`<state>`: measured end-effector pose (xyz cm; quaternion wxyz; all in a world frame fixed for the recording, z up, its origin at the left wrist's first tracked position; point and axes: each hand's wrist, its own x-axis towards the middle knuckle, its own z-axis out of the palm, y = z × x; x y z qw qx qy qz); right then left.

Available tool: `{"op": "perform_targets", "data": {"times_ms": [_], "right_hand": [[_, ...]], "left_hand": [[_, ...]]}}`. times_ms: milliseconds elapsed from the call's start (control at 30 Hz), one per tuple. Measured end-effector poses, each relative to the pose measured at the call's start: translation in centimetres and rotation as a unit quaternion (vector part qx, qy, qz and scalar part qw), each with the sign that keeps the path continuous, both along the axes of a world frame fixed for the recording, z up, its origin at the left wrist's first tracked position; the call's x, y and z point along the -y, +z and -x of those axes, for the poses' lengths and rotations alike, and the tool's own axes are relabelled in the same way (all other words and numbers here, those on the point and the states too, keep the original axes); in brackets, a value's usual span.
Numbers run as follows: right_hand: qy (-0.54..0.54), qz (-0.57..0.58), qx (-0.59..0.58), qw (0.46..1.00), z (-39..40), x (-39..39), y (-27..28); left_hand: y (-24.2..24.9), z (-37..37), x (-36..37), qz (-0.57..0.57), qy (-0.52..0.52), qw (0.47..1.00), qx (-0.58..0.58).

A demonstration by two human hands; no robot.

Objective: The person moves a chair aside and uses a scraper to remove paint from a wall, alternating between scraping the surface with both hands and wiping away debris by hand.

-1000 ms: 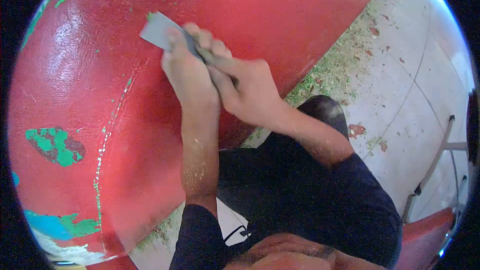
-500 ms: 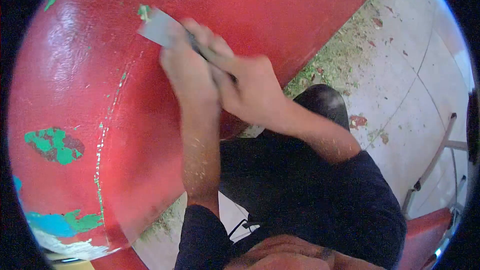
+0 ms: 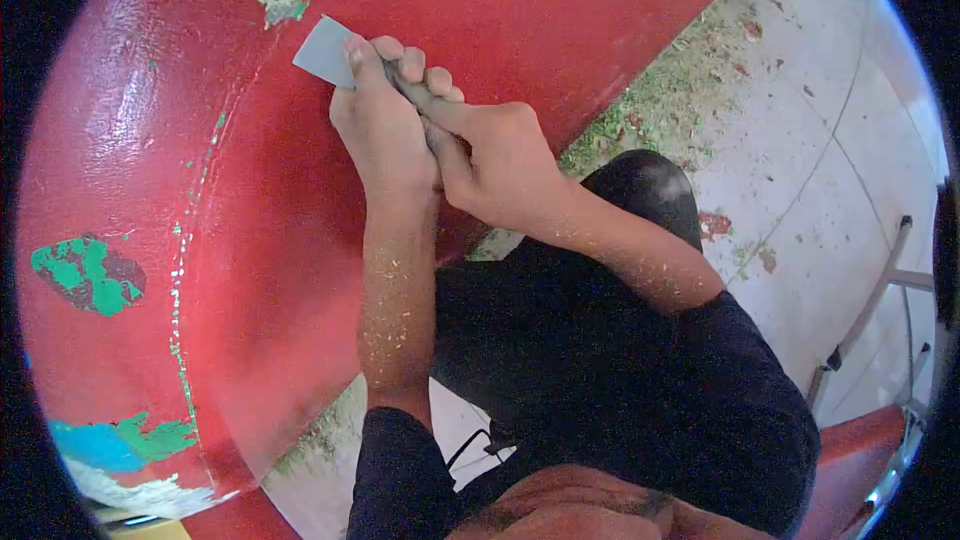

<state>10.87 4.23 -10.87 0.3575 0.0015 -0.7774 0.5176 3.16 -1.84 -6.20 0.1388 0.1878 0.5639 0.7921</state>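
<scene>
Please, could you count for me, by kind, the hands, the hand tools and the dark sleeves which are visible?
Hands: 2 (left hand, right hand)
Hand tools: 1 (flat-bladed scraper)
Dark sleeves: 2 (left sleeve, right sleeve)
Total: 5

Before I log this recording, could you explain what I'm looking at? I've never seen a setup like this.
There is no machine here: a person works with two bare hands. The only view comes from a camera worn on the head, looking forward and down. The left hand and right hand together hold a flat-bladed tool, the left thumb near its blade. They are at a large, curved red surface with green patches showing. Whether the blade touches it is hard to tell. Debris lies on the pale floor.
</scene>
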Motion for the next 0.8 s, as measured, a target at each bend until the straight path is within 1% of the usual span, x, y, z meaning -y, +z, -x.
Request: {"op": "perform_targets", "data": {"times_ms": [33,67,100,133,200,233,267,300,367,467,567,600,667,700,733,767,800], "right_hand": [[0.003,0.008,0.000,1.000,-0.3,0.5,-0.4],[0.002,0.008,-0.011,1.000,-0.3,0.6,-0.3],[0.012,0.024,-0.040,0.999,-1.0,0.5,-0.1],[0.001,0.018,-0.110,0.994,-1.0,0.3,0.3],[-0.009,0.031,-0.194,0.981,-0.8,0.4,1.6],[-0.017,0.044,-0.218,0.975,-0.5,0.2,3.3],[-0.016,0.056,-0.206,0.977,-0.8,-0.1,4.4],[-0.015,0.069,-0.194,0.979,-1.0,-0.5,5.4],[0.014,0.097,-0.093,0.991,-2.2,-1.2,6.2],[-0.025,0.070,-0.083,0.994,-1.0,-1.3,5.9],[-0.005,0.063,-0.037,0.997,-2.1,-3.0,7.3],[-0.008,0.068,-0.073,0.995,-1.3,-2.7,6.1],[-0.012,0.042,-0.132,0.990,-1.4,-2.9,4.6],[-0.016,0.028,-0.161,0.986,-1.4,-3.1,4.7],[-0.021,0.035,-0.237,0.971,-1.2,-3.1,5.1],[0.033,0.104,-0.200,0.974,-1.3,-3.2,5.7],[0.087,0.174,-0.161,0.968,-1.8,-3.4,7.5]], "left_hand": [[0.5,0.0,0.2,-0.004,-0.010,1.000,-0.013],[1.0,-0.4,0.3,0.010,-0.022,1.000,0.000],[1.1,-1.2,0.3,0.015,-0.039,0.999,0.004],[1.7,-1.4,0.1,0.021,-0.050,0.998,0.012],[4.9,-1.4,-0.5,0.021,-0.096,0.995,0.000],[6.6,-1.5,-1.0,0.025,-0.120,0.992,0.000],[8.0,-1.2,-1.5,0.014,-0.157,0.988,-0.002],[8.2,-0.7,-2.0,0.006,-0.144,0.990,0.000],[7.9,-0.2,-2.9,-0.008,-0.117,0.993,0.007],[7.3,0.7,-2.8,0.044,-0.056,0.996,-0.051],[7.9,0.0,-3.7,-0.030,-0.063,0.997,0.018],[7.5,-0.2,-3.9,-0.018,-0.037,0.999,0.005],[6.9,-1.2,-3.4,-0.037,-0.074,0.996,-0.026],[7.0,-1.5,-3.4,-0.047,-0.092,0.994,-0.041],[7.6,-1.3,-3.3,-0.045,-0.127,0.987,-0.083],[8.6,-1.0,-3.4,-0.050,-0.140,0.983,-0.105],[9.8,-0.3,-4.0,-0.052,-0.151,0.979,-0.128]]}}
